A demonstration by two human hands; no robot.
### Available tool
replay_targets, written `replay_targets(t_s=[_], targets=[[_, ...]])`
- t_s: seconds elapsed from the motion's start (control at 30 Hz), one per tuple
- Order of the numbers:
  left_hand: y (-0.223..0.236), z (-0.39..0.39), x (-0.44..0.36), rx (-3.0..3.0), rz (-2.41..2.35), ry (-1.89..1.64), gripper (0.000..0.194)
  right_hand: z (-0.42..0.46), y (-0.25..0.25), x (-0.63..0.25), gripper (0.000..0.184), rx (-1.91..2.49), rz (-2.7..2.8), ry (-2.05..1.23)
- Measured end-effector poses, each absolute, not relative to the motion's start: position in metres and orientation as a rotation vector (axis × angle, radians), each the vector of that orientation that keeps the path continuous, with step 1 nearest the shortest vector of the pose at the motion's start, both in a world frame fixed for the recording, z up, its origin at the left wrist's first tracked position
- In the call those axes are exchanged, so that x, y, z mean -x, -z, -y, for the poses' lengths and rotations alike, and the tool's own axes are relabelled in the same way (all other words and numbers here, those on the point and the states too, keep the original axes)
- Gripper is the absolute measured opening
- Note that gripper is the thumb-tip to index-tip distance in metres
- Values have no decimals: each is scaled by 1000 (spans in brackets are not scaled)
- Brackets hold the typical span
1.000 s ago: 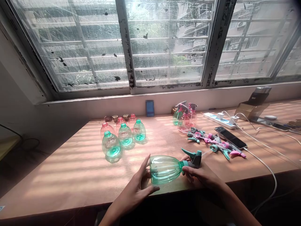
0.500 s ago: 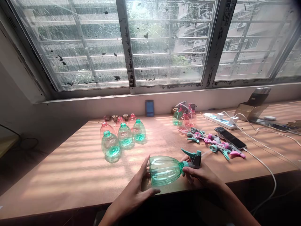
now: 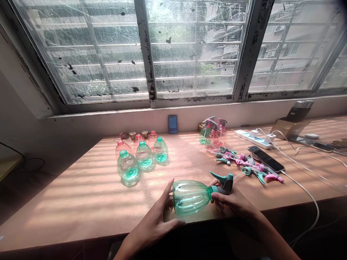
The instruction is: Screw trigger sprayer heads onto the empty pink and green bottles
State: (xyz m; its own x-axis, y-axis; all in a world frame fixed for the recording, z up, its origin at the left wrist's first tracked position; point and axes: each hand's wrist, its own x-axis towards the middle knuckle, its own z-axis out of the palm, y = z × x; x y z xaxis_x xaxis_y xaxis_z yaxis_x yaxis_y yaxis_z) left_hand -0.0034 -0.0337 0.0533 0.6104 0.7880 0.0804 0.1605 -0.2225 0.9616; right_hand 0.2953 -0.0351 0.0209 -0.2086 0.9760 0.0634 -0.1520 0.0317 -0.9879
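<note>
Standing upright on the counter [image 3: 81, 202], pink bottles [image 3: 120, 147] and green bottles [image 3: 145, 158] cluster at left. Nearer, a left hand [image 3: 159, 218], thumb and fingers spread, rests loosely at the base of a green spray bottle [image 3: 189, 198] held sideways near the front edge; the right hand [image 3: 233, 199] grips its neck. Farther right lie loose spray heads [image 3: 253, 167] and a phone [image 3: 266, 158].

Barred windows [image 3: 189, 57] above a sunlit table [image 3: 81, 209]
</note>
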Motion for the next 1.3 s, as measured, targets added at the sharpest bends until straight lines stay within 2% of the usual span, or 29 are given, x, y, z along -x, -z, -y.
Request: replay_targets(t_s=[0.07, 0.23, 0.57, 0.77, 1.0, 1.13, 1.3], targets=[[-53, 33, 5, -1733, -827, -703, 108, 35, -19, -296, 43, 948, 1264, -1400], [-53, 32, 6, -1788, -968, -674, 91, 36, -17, -296, 41, 950, 1249, -1417], [-60, 37, 3, -1716, -840, -705, 102, 35, -19, -294, 42, 934, 1224, -1399], [-58, 34, 5, -1745, -950, -685, 94, 36, -23, -293, 41, 946, 1247, -1359], [-54, 35, 4, -1761, -828, -730, 95, 35, -23, -293, 44, 943, 1249, -1363], [-53, 35, 5, -1759, -846, -719, 102, 36, -25, -293, 47, 965, 1249, -1353], [-57, 35, 5, -1752, -938, -680, 96, 36, -28, -291, 49, 979, 1230, -1349]])
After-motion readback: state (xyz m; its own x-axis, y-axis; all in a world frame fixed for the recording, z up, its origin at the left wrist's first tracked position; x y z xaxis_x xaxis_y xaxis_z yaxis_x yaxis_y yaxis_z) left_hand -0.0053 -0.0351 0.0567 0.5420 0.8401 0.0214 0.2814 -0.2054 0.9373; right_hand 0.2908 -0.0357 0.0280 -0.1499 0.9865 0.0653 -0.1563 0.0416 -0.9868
